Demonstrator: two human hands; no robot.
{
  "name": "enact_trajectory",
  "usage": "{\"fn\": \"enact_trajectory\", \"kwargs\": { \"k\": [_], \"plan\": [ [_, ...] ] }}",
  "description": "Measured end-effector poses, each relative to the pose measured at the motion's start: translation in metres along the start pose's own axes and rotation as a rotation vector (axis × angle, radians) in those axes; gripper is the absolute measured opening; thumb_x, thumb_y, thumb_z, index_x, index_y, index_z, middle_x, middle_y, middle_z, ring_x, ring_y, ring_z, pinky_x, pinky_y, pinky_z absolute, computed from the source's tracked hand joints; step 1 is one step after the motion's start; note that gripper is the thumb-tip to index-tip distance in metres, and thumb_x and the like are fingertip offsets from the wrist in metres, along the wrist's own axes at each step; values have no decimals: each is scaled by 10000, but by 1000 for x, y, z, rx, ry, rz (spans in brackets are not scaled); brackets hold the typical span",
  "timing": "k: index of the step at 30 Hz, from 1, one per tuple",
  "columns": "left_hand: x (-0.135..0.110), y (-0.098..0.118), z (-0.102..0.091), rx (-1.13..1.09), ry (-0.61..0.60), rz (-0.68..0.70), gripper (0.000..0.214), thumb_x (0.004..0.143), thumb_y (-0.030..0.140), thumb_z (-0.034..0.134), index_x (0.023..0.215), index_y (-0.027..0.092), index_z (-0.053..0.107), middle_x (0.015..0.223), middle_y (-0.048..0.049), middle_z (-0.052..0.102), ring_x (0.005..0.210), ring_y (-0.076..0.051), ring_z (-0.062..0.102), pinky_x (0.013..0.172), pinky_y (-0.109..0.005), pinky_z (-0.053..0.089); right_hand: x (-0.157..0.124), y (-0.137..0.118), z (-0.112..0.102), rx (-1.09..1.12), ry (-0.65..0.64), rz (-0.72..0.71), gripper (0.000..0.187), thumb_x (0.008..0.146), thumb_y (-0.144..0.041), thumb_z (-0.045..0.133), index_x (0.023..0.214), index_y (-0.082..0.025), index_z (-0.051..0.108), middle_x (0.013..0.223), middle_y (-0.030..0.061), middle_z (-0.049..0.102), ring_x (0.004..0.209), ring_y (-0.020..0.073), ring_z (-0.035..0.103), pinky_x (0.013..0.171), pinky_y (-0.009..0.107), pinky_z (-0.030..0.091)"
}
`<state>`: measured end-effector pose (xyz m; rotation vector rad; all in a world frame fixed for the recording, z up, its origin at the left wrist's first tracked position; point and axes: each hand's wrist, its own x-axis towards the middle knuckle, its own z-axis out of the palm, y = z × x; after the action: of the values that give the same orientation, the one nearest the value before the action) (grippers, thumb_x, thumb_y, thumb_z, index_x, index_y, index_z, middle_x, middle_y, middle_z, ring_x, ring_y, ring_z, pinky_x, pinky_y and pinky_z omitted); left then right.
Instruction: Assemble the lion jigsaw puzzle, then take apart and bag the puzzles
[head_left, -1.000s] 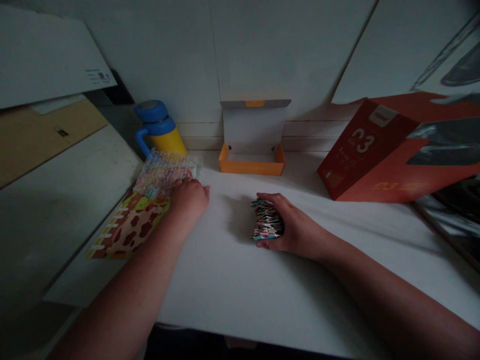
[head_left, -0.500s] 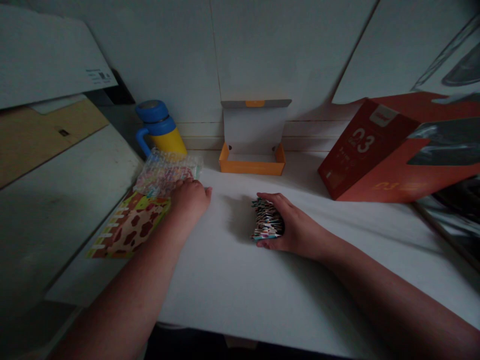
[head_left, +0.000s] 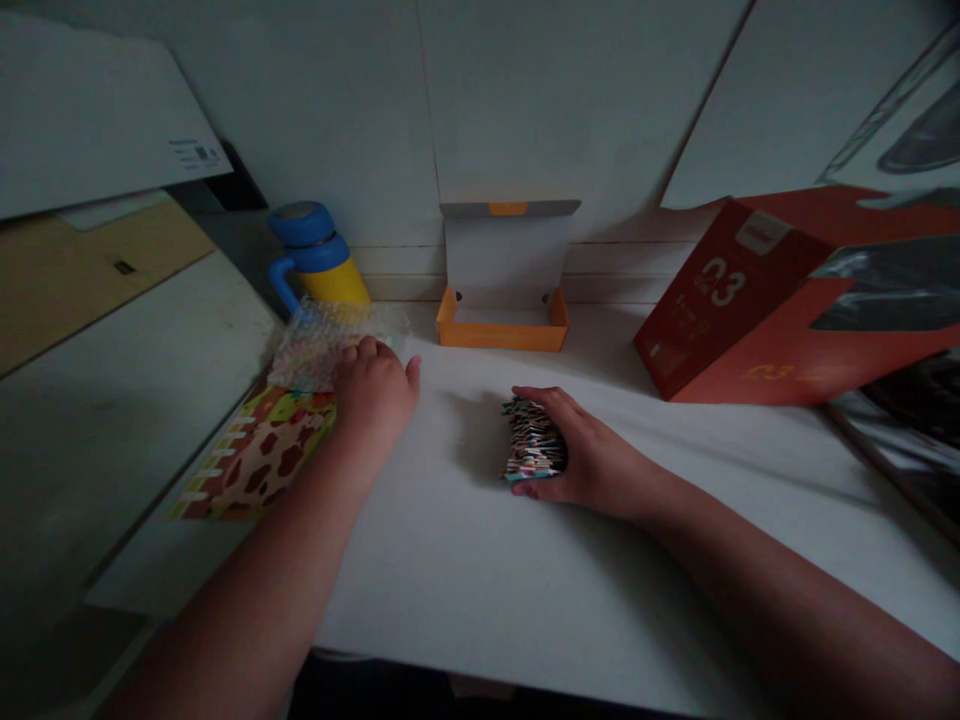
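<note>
My right hand [head_left: 592, 450] grips a thick stack of thin cards [head_left: 534, 440], thumb on the near side and fingers on the far side. The stack's uneven, many-coloured edges face left. Over on the left, my left hand [head_left: 375, 390] rests at the near right edge of a clear bubble wrap bag [head_left: 311, 345]. Its thumb stands apart from the fingers, whose tips are partly hidden. Pinkish contents show faintly through the plastic. Beneath the bag and my left forearm lies a spiral notebook [head_left: 262, 455] with a brown-spotted cover.
At the back of the white table [head_left: 450, 580], an orange box [head_left: 502, 337] stands with its lid raised. A blue and yellow flask [head_left: 322, 260] is behind the bubble wrap. On the right leans a large red box [head_left: 750, 310]; pale boards [head_left: 112, 370] border the left side.
My left hand has shifted slightly farther away over the bubble wrap, and its thumb has lifted. The right hand and the card stack have stayed in place.
</note>
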<state>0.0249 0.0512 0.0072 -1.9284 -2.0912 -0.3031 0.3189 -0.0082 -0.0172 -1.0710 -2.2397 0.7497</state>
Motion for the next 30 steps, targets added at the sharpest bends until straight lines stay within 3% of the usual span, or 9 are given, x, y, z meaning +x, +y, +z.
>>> {"fn": "enact_trajectory", "kwargs": {
  "k": [6, 12, 14, 17, 20, 22, 25, 30],
  "plan": [
    [-5, 10, -23, -123, 233, 23, 621, 1067, 394, 414, 1587, 55, 443, 1648, -248, 431, 1454, -434, 449, 1226, -567, 333, 1, -1, -1, 9, -7, -3, 1041, 744, -542, 921, 1593, -281, 378, 1492, 168, 524, 1368, 360, 581, 1175, 542, 479],
    [-9, 14, -28, -237, 347, 189, 553, 1083, 297, 401, 1613, 145, 437, 1659, -172, 466, 1492, -356, 460, 1263, -516, 300, 1, -5, -3, 64, 5, 23, 1028, 715, -515, 944, 1570, -262, 433, 1478, 164, 551, 1337, 354, 596, 1180, 536, 469],
    [-11, 14, -27, -280, 422, 250, 543, 1078, 296, 435, 1604, 161, 456, 1638, -174, 496, 1472, -343, 490, 1244, -498, 330, 1, -9, -6, 225, -4, 81, 1020, 706, -513, 952, 1556, -255, 450, 1468, 156, 572, 1311, 342, 614, 1160, 522, 484],
    [-15, 13, -27, -367, 598, 377, 553, 1064, 298, 499, 1600, 167, 469, 1601, -192, 533, 1437, -338, 535, 1217, -495, 371, 0, -16, -13, 639, -30, 149, 994, 722, -540, 943, 1543, -255, 461, 1467, 150, 590, 1273, 318, 643, 1090, 478, 534],
    [-23, 16, -34, -451, 729, 523, 587, 1044, 251, 542, 1620, 178, 452, 1579, -195, 549, 1403, -328, 575, 1175, -488, 438, -3, -24, -21, 939, -7, 112, 970, 700, -567, 952, 1518, -282, 516, 1482, 136, 587, 1268, 315, 652, 1061, 463, 549],
    [-30, 22, -40, -502, 749, 619, 620, 1022, 206, 575, 1628, 186, 446, 1552, -195, 570, 1356, -318, 612, 1114, -468, 507, -6, -30, -25, 1042, 20, 58, 982, 678, -616, 949, 1517, -307, 543, 1512, 122, 571, 1299, 326, 640, 1104, 482, 520],
    [-42, 35, -44, -557, 683, 735, 683, 979, 139, 627, 1633, 169, 433, 1520, -203, 590, 1332, -303, 632, 1060, -436, 572, -9, -38, -30, 1077, 50, 20, 1035, 640, -668, 949, 1527, -324, 543, 1519, 114, 571, 1327, 344, 628, 1143, 503, 489],
    [-55, 52, -39, -703, 540, 859, 696, 935, 34, 623, 1605, 99, 449, 1491, -220, 598, 1383, -286, 607, 1116, -419, 585, -7, -37, -30, 823, 176, 104, 910, 669, -462, 995, 1439, -293, 541, 1419, 110, 621, 1233, 298, 667, 1012, 419, 579]
  ]
}}
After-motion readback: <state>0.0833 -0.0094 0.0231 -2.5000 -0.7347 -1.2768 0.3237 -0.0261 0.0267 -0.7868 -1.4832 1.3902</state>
